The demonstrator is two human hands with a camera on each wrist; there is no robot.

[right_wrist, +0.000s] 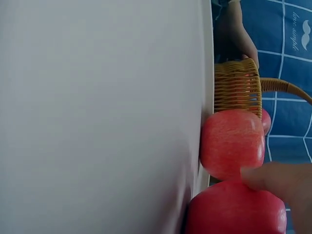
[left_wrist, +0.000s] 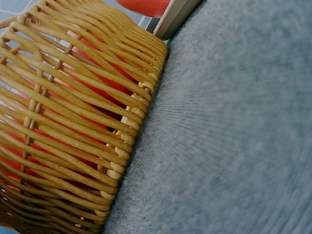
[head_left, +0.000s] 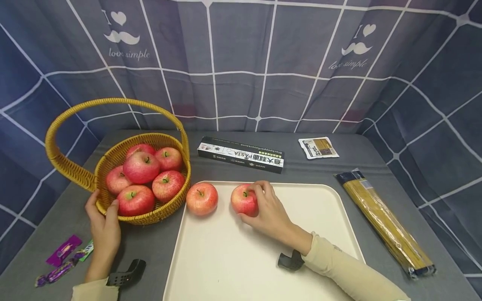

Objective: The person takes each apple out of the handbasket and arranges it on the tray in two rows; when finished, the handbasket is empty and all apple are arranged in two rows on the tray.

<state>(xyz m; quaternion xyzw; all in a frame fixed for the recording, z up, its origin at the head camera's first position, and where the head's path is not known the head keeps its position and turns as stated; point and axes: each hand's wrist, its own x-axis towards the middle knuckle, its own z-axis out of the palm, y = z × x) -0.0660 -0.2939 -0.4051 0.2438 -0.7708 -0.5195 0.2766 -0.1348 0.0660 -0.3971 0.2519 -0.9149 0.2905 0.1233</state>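
Note:
My right hand holds a red apple at the far side of the white tray, thumb on its near side and fingers over its right. Left of it another apple sits on the tray's far left corner. The left hand grips the near rim of a yellow wicker basket, which stands left of the tray with its handle raised. Several red apples are heaped inside. In the right wrist view, the held apple is close beside the other apple.
Behind the tray lies a black-and-white pasta box, with a small flat packet to its right. A long bag of spaghetti lies right of the tray. Wrapped sweets lie at front left. A checked curtain encloses the table.

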